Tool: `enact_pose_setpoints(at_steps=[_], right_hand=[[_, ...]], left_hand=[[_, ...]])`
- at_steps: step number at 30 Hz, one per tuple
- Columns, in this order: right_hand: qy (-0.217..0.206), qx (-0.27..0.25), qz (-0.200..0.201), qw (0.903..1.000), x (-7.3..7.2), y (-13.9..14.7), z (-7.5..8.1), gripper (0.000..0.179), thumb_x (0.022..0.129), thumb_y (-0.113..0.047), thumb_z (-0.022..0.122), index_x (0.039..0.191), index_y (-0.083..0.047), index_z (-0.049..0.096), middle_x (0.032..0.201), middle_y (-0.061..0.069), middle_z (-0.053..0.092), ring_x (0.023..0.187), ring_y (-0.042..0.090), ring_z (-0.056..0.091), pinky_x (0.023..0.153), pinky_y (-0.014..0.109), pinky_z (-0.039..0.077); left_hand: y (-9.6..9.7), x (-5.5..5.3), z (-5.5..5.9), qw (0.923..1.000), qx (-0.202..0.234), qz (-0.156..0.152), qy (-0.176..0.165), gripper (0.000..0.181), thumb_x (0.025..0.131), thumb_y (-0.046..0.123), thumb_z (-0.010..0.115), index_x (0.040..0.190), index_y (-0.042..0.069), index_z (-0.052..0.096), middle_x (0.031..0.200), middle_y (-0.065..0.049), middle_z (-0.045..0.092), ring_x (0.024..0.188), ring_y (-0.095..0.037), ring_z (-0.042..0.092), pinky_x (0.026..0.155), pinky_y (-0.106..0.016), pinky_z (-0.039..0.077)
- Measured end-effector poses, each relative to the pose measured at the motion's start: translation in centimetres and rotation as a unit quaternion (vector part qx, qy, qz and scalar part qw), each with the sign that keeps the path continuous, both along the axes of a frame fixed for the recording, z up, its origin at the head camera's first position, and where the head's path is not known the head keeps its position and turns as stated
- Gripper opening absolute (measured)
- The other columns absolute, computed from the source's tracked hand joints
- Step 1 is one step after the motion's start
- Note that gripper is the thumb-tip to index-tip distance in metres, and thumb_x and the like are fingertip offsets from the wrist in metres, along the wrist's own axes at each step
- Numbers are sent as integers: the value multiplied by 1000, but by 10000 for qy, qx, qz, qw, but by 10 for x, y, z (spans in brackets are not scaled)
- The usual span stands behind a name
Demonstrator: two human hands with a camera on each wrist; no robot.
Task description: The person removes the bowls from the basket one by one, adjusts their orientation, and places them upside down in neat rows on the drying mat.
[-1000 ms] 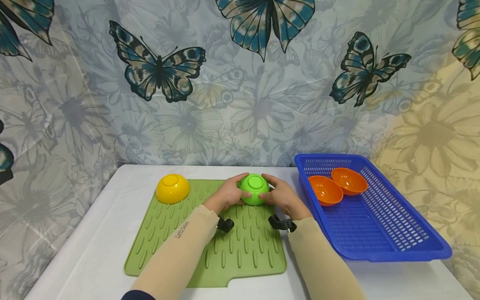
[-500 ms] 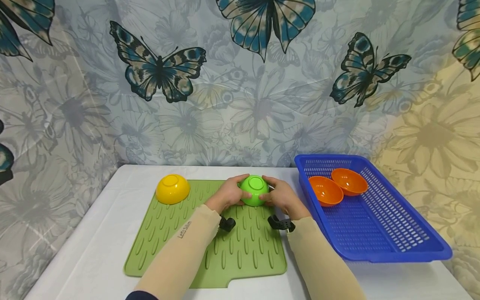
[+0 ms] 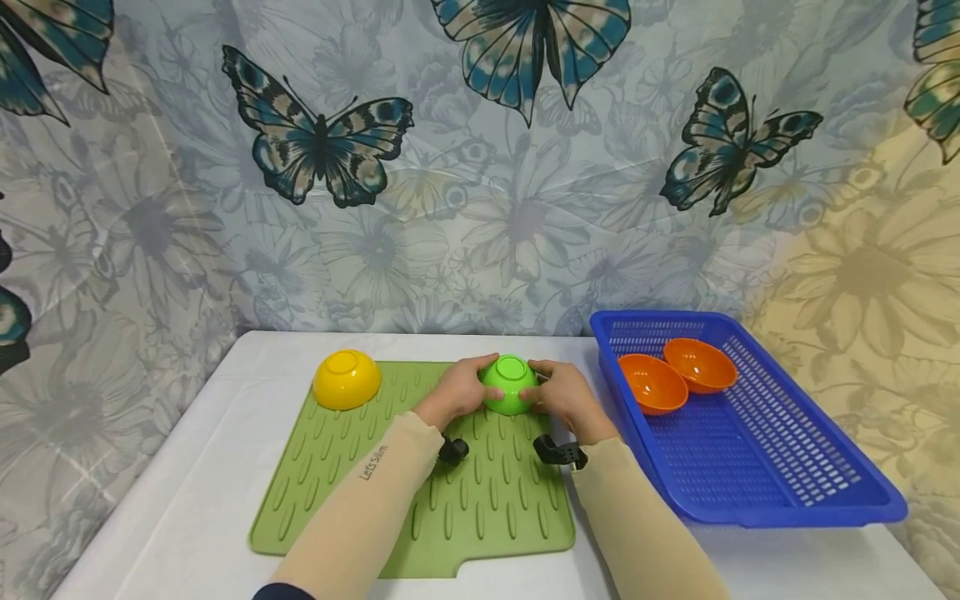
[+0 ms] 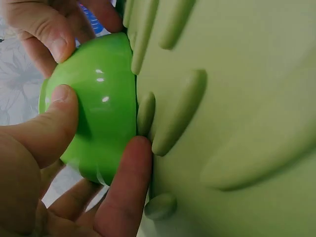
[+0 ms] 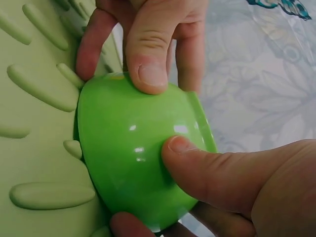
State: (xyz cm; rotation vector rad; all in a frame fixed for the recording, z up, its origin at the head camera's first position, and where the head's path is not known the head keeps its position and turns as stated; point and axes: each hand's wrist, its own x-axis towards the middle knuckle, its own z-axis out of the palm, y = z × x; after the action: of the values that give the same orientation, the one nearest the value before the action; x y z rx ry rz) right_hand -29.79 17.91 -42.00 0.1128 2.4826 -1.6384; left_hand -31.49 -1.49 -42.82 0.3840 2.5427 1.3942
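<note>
Bowl (image 3: 510,386) gripped from both sides

Forearms (image 3: 360,508) slant inward, left hand (image 3: 460,388) and right hand (image 3: 567,393) curled round opposite flanks, thumbs (image 5: 197,170) pressed on the near wall. The green bowl sits rim-down toward the far right of the ridged mat (image 3: 487,533).

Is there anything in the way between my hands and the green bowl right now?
Nothing visible: your left hand and right hand both touch the green bowl, which sits upside down on the green mat. The yellow bowl stands apart, beyond your left hand.
</note>
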Motion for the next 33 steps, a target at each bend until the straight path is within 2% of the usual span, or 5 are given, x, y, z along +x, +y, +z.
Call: enact_pose_setpoints(at_steps=[9,15,20,26,33], right_hand=[[53,-19,4,10000,1,-1,-4,69,85,6,75,147,-1,47,147,25,44,125,40,51,79,40,58],[87,109,8,9999,5,-1,-3,69,83,6,77,145,-1,49,149,24,42,129,41,48,76,38,58],[40,139,-1,9999,5,-1,-1,69,81,8,77,144,1,49,148,26,42,120,41,55,74,37,59],[-15,118,-39,9999,5,-2,2,69,81,8,77,144,0,49,147,26,43,116,40,58,75,38,59],[91,179,-65,9998,5,-3,0,69,83,6,76,146,-2,49,146,24,46,121,38,54,75,36,58]], left_hand=[[0,-2,-3,9978,-424,-101,495,70,85,17,80,149,16,50,142,-11,54,121,-27,53,98,-40,45],[0,-2,-4,9977,-503,-149,429,68,86,18,81,147,18,52,138,-10,56,114,-26,56,91,-39,50],[0,-2,-2,9976,-533,-137,429,66,85,18,81,145,17,54,138,-9,56,117,-26,55,93,-40,48],[0,-1,0,9984,-444,-105,339,66,84,15,82,144,15,55,137,-11,56,109,-26,57,81,-37,53],[1,-1,-1,9961,-707,-35,523,67,86,20,81,146,16,52,143,-11,53,126,-30,50,103,-44,42]])
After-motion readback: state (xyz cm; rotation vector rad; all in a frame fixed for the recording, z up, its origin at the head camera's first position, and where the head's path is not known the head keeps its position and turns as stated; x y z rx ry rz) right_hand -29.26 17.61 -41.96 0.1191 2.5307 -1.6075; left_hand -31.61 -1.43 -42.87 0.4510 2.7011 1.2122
